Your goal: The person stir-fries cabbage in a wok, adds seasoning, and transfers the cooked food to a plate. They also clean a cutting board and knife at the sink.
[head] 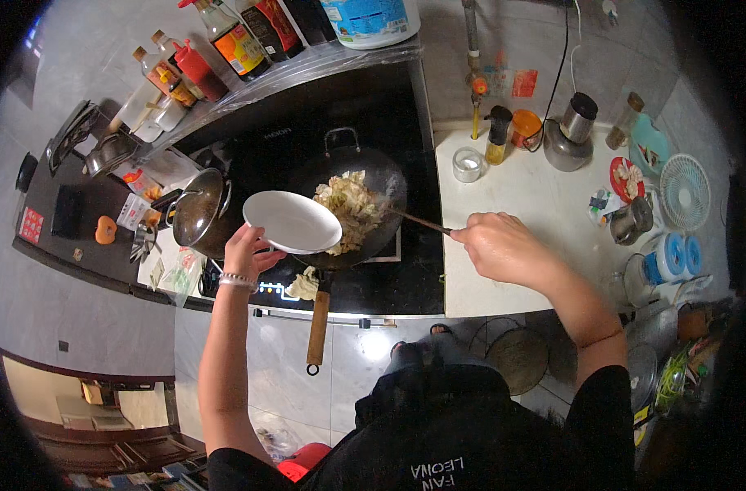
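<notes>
My left hand point(250, 253) holds a white bowl point(293, 221) by its lower left rim, tilted over the near left part of a dark wok point(385, 172). Cooked cabbage pieces point(351, 212) lie heaped in the wok, partly hidden behind the bowl. With my right hand point(498, 248) I grip the handle of a metal cooking utensil point(419, 222); its far end reaches into the food, and its head is hidden. The wok's wooden handle point(317, 328) points towards me over the counter's front edge. A loose cabbage leaf point(303, 284) rests on the black cooktop beside that handle.
Left of the wok stands a lidded pot point(198, 215). Bottles, including a red squeeze bottle point(201, 70), line the shelf behind. On the white counter point(495, 294) at right are a glass jar point(467, 164), an oil bottle point(498, 135), a grey appliance point(568, 147) and a basket point(684, 191).
</notes>
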`<state>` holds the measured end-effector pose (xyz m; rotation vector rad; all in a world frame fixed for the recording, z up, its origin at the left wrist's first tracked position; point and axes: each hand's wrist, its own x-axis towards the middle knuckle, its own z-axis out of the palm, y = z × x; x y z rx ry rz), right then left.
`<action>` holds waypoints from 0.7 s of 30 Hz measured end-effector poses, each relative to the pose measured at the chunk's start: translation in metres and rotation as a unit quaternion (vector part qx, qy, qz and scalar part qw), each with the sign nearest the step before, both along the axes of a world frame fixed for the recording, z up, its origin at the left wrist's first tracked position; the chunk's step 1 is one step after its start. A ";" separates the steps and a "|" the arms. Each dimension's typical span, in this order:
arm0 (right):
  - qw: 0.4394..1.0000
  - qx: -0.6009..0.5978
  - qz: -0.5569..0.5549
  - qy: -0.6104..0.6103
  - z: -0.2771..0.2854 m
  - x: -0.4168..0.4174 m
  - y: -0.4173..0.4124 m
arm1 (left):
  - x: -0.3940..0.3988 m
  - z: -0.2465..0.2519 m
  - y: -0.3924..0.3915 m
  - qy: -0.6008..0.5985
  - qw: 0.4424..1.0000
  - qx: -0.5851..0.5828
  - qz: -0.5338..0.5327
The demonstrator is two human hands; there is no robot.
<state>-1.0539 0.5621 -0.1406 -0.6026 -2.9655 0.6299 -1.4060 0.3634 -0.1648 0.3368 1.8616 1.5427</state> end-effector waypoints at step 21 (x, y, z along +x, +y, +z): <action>0.937 -0.271 -0.173 -0.139 0.032 -0.122 0.061 | 0.054 -0.133 -0.232 -0.261 0.872 0.292 0.293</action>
